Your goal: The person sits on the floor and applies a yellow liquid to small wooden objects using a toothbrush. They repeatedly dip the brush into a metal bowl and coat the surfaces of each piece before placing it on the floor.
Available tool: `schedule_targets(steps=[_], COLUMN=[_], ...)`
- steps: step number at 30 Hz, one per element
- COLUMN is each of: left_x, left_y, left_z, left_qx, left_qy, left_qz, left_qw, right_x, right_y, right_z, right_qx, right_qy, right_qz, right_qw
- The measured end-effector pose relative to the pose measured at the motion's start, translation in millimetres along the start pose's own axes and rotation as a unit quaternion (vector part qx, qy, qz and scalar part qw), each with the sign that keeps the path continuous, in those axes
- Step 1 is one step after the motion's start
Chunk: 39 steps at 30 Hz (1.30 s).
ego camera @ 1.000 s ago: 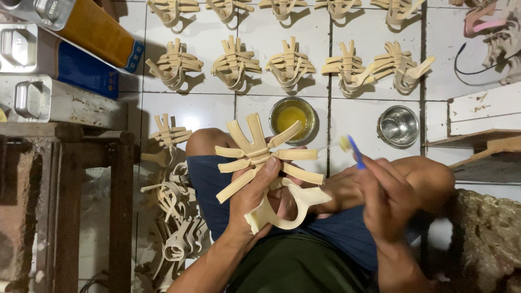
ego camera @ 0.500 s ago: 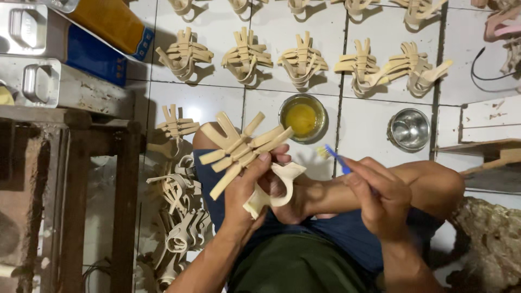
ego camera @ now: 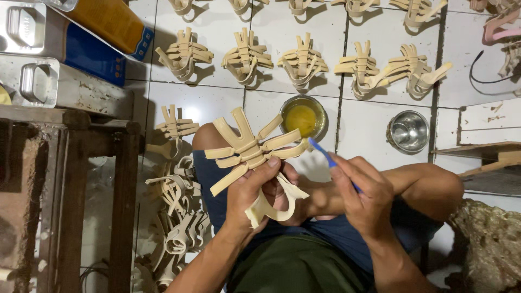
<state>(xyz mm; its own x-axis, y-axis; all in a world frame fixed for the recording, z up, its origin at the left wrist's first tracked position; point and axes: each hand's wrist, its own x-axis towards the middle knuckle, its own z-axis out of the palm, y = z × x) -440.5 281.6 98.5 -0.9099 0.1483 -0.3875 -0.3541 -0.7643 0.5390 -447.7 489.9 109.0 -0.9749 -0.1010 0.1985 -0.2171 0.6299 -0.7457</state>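
Left hand [ego camera: 255,190]: fingers wrapped tight around the pale tan woven piece of flat bamboo-like strips [ego camera: 247,149], held up over the lap just above the knee, thumb pressed on its middle where the crosswise strips overlap. Looped tail of the piece hangs below the palm.

Right hand [ego camera: 366,198]: fingers pinched narrow on a thin blue-handled brush [ego camera: 325,157], tip pointing up-left, right at the end of one side strip; can't tell if it touches.

Small round bowl of yellow liquid [ego camera: 303,117] sits on the white tiled floor [ego camera: 271,108] just beyond the piece. Empty steel bowl [ego camera: 408,131] to its right. Row of finished woven pieces [ego camera: 301,59] lies further out on the tiles; loose pile of bent strips [ego camera: 173,217] beside the left thigh. Wooden frame [ego camera: 70,190] at far left.
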Motion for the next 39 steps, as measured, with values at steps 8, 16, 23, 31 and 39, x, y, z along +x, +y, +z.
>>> schedule_targets(steps=[8,16,23,31,39], left_x=[3.3,3.9,19.0,41.0,25.2], left_y=[0.7,-3.4,-0.5,-28.0,-17.0], left_z=[-18.4,-47.2,-59.0,7.1,36.2], left_qx=[-0.129,-0.037,0.0,0.093,0.158], left_qy=[0.18,0.202,0.121,0.099,0.033], left_qz=[-0.13,-0.009,0.061,0.064,0.106], left_qw=[0.966,0.979,0.991,0.989,0.981], right_x=[35.3,77.2,55.3,-17.0,-4.8], right_y=[70.2,135.6,165.7,91.6,25.9], right_z=[27.9,97.4,27.9,-32.6,-14.4], right_qx=[-0.002,-0.217,-0.431,0.016,0.087], right_qy=[0.003,-0.132,-0.165,0.082,0.023], right_qz=[0.011,-0.034,0.092,0.087,0.018], right_qw=[1.0,0.967,0.882,0.993,0.996])
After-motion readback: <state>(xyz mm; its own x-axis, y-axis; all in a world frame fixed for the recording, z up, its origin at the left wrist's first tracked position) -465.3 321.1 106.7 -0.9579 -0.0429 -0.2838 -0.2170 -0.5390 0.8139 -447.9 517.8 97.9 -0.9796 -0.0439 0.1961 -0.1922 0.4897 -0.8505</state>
